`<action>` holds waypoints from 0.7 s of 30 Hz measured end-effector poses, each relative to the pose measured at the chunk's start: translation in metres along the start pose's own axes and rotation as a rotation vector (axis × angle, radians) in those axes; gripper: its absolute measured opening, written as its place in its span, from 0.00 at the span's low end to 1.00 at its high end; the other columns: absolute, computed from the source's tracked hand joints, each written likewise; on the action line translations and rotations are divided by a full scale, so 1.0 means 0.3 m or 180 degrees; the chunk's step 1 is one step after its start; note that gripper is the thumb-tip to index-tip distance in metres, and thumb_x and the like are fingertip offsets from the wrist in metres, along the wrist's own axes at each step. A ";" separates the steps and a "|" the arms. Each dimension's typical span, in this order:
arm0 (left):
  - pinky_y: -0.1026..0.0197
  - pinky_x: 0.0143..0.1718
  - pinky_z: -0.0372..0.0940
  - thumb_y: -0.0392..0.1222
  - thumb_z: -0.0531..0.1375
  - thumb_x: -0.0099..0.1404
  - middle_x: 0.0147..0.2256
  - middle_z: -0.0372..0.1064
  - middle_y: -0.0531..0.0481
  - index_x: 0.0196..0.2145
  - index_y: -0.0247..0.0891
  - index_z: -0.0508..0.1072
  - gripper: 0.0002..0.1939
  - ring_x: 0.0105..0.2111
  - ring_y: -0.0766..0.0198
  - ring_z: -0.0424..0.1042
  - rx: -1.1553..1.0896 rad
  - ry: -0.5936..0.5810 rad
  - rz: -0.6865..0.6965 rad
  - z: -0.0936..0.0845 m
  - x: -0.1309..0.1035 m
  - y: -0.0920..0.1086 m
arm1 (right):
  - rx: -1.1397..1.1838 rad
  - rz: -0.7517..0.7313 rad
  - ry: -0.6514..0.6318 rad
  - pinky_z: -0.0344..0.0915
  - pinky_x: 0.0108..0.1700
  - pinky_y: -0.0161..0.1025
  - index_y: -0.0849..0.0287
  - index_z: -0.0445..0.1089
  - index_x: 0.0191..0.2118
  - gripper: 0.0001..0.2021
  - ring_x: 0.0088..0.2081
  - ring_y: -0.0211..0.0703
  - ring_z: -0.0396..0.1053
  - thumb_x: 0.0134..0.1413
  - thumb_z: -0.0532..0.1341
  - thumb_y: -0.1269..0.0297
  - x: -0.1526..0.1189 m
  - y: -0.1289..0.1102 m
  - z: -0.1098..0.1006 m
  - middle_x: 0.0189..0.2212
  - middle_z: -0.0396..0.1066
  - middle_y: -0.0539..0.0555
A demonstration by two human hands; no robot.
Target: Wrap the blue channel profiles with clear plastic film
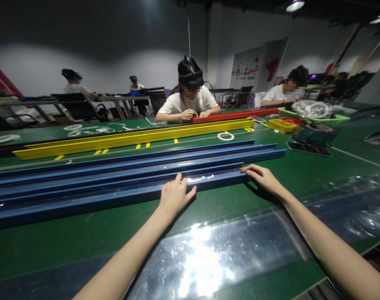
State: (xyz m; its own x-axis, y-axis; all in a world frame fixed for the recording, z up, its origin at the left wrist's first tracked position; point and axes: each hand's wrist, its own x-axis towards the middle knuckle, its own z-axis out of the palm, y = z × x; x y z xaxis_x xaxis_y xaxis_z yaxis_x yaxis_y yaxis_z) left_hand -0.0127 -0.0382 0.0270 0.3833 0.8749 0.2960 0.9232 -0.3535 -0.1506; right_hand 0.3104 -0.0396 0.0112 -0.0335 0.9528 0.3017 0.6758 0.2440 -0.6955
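A long blue channel [114, 197] lies on the green table in front of me, with shiny clear plastic film [205, 179] inside it. My left hand [174, 196] rests on the channel's near wall, fingers reaching over into it and thumb spread apart; nothing is held there. At the channel's right end, my right hand [263, 178] has its fingers drawn together on the end edge. Whether it also pinches the film is hard to see. More blue channels [265, 155] lie parallel just behind.
A wide clear plastic sheet [240, 246] covers the near table. Yellow channels [139, 135], a white ring [225, 136], a red channel [240, 113], a yellow tray [282, 126], a green basket [336, 120] and a phone [308, 149] lie beyond. A person [190, 100] works opposite.
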 end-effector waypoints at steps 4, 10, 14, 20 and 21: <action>0.60 0.32 0.60 0.55 0.45 0.65 0.34 0.67 0.45 0.34 0.36 0.69 0.21 0.34 0.58 0.69 -0.0057 0.0127 0.0052 0.010 -0.003 0.002 | 0.0139 0.0301 0.0507 0.60 0.49 0.42 0.57 0.72 0.35 0.17 0.43 0.46 0.69 0.53 0.52 0.52 0.019 0.034 0.010 0.38 0.74 0.54; 0.59 0.34 0.60 0.52 0.47 0.65 0.37 0.69 0.45 0.37 0.36 0.69 0.19 0.39 0.57 0.67 -0.0215 0.0478 0.0190 0.035 -0.006 -0.003 | 0.0151 0.0332 0.0320 0.58 0.52 0.43 0.57 0.73 0.36 0.18 0.46 0.47 0.67 0.53 0.52 0.51 0.024 0.049 0.027 0.41 0.74 0.55; 0.60 0.37 0.60 0.49 0.47 0.66 0.41 0.71 0.49 0.43 0.39 0.68 0.16 0.40 0.60 0.68 -0.0519 0.0596 0.0432 0.044 -0.007 -0.015 | 0.0103 0.0356 0.0238 0.58 0.52 0.44 0.58 0.73 0.38 0.20 0.46 0.48 0.68 0.52 0.52 0.50 0.021 0.042 0.027 0.41 0.73 0.56; 0.60 0.37 0.61 0.49 0.48 0.66 0.41 0.73 0.52 0.44 0.42 0.69 0.16 0.40 0.61 0.70 -0.0747 0.0404 0.0477 0.033 -0.003 -0.029 | 0.0109 0.0332 0.0268 0.58 0.53 0.44 0.57 0.73 0.39 0.19 0.46 0.47 0.68 0.53 0.52 0.50 0.021 0.048 0.024 0.41 0.73 0.55; 0.60 0.37 0.61 0.49 0.48 0.66 0.41 0.73 0.52 0.44 0.42 0.69 0.16 0.40 0.61 0.70 -0.0755 0.0365 0.0479 0.031 -0.002 -0.031 | 0.0105 0.0334 0.0277 0.58 0.53 0.44 0.57 0.73 0.39 0.19 0.46 0.47 0.68 0.53 0.53 0.50 0.021 0.049 0.025 0.41 0.74 0.55</action>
State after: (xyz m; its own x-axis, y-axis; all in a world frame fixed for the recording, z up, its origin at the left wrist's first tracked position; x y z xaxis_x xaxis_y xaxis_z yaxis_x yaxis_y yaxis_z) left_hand -0.0217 -0.0324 0.0194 0.5043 0.7686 0.3937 0.8312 -0.5556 0.0197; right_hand 0.3148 -0.0286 -0.0020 0.1009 0.9545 0.2806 0.6477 0.1511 -0.7468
